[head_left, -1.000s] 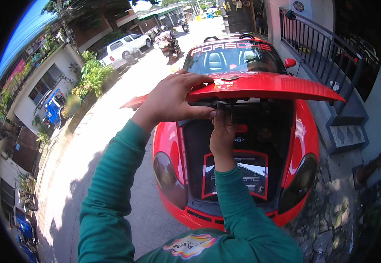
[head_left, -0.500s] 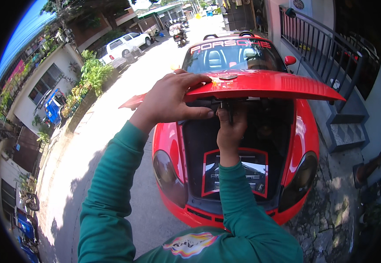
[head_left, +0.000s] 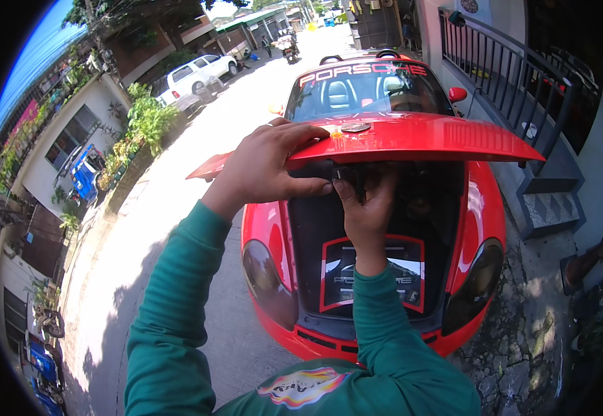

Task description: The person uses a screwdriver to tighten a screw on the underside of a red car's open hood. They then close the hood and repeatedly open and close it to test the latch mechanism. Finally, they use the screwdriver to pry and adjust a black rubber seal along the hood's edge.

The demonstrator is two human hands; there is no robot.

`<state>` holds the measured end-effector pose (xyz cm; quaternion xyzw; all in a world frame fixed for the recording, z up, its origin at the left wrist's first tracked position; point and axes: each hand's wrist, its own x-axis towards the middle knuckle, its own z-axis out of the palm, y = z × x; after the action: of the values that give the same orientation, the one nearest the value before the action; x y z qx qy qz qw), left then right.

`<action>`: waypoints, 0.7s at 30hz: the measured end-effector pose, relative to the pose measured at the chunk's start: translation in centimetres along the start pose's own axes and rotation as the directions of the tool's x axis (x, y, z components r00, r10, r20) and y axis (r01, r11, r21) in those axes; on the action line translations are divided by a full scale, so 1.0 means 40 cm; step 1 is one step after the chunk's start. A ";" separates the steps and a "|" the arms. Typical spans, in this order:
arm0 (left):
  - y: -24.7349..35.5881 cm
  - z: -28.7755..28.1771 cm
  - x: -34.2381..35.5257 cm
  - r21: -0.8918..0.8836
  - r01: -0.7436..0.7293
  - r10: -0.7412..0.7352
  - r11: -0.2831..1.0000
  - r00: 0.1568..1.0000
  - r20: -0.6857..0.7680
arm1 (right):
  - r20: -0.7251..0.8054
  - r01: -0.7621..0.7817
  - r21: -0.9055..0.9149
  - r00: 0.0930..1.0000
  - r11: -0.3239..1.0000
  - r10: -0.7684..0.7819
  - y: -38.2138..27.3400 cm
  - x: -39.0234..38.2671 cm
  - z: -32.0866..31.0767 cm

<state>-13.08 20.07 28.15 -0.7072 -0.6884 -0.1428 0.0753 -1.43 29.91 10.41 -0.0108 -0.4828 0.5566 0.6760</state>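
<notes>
The raised front lid point(head_left: 440, 139) of a red convertible sports car is held at its left front edge by my left hand point(head_left: 263, 163), fingers on top and thumb beneath. My right hand point(head_left: 369, 211) reaches up under the middle of the lid's edge. Its thumb presses against a small dark piece point(head_left: 346, 173) there; shadow hides its fingertips, and I cannot tell whether the piece is a tool or part of the latch. Below lies the open dark front compartment point(head_left: 310, 225), with a red-framed glossy panel point(head_left: 343, 274) inside. A small badge point(head_left: 355, 127) sits on the lid's top.
Stairs point(head_left: 550, 201) with a dark metal railing point(head_left: 510, 76) stand close on the car's right. Along the left, sunlit concrete point(head_left: 135, 229) runs beside potted plants point(head_left: 147, 118). A white pickup point(head_left: 197, 75) is parked farther back, and a loaded motorcycle point(head_left: 287, 48) is up the street.
My right hand has shifted slightly, its fingers going farther under the lid and the thumb moving left. My left hand stays on the lid edge. The motorcycle is farther away.
</notes>
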 end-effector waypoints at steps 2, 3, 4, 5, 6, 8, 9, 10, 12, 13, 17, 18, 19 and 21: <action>0.002 0.000 0.004 0.002 -0.010 0.010 1.000 1.000 -0.004 | -0.048 0.036 -0.051 0.998 0.998 -0.039 0.015 -0.006 -0.003; 0.001 0.001 0.006 0.003 -0.012 0.012 1.000 1.000 -0.008 | -0.086 0.060 -0.086 0.994 0.995 -0.067 0.029 -0.012 0.001; -0.001 0.000 0.006 0.005 -0.012 0.012 1.000 1.000 -0.012 | -0.122 0.081 -0.119 0.988 0.990 -0.096 0.036 -0.016 0.008; 0.001 0.000 0.006 0.005 -0.010 0.010 1.000 1.000 -0.007 | -0.128 0.084 -0.161 0.986 0.983 -0.106 0.039 -0.019 0.010; 0.004 0.000 0.006 0.005 -0.009 0.009 1.000 1.000 -0.002 | -0.134 0.087 -0.203 0.984 0.975 -0.116 0.039 -0.023 0.011; 0.003 -0.004 0.000 0.020 -0.014 0.014 1.000 1.000 -0.003 | -0.134 0.110 -0.268 0.980 0.957 -0.150 0.040 -0.026 0.023; 0.001 -0.004 -0.002 0.032 -0.025 0.026 0.999 1.000 -0.010 | -0.129 0.132 -0.296 0.976 0.946 -0.177 0.039 -0.022 0.028; -0.001 -0.004 -0.002 0.043 -0.040 0.041 0.998 0.999 -0.020 | -0.121 0.159 -0.326 0.971 0.932 -0.207 0.040 -0.018 0.029; 0.000 -0.003 -0.002 0.023 -0.029 0.029 0.999 1.000 -0.006 | -0.095 0.179 -0.296 0.972 0.938 -0.216 0.056 -0.023 0.016; -0.001 -0.001 -0.002 0.011 -0.022 0.022 1.000 1.000 0.001 | -0.080 0.188 -0.281 0.973 0.941 -0.218 0.055 -0.023 0.016; -0.001 0.005 -0.003 0.041 -0.038 0.039 0.998 0.999 -0.022 | -0.146 0.020 0.188 0.989 0.982 0.008 0.063 -0.025 0.026; -0.003 0.008 -0.001 0.051 -0.046 0.047 0.998 0.998 -0.029 | -0.090 -0.085 0.387 0.987 0.918 0.129 0.084 -0.037 0.031; -0.005 0.008 -0.002 0.064 -0.049 0.051 0.997 0.998 -0.032 | -0.012 -0.191 0.567 0.971 0.801 0.239 0.096 -0.050 0.043; -0.016 0.011 -0.008 0.053 -0.049 0.050 0.997 0.998 -0.034 | 0.060 -0.279 0.814 0.912 0.509 0.405 0.059 -0.066 0.110</action>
<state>-13.66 19.93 27.57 -0.7192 -0.6727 -0.1355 0.1094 -5.89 26.50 9.75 0.1641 -0.1164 0.8341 0.5136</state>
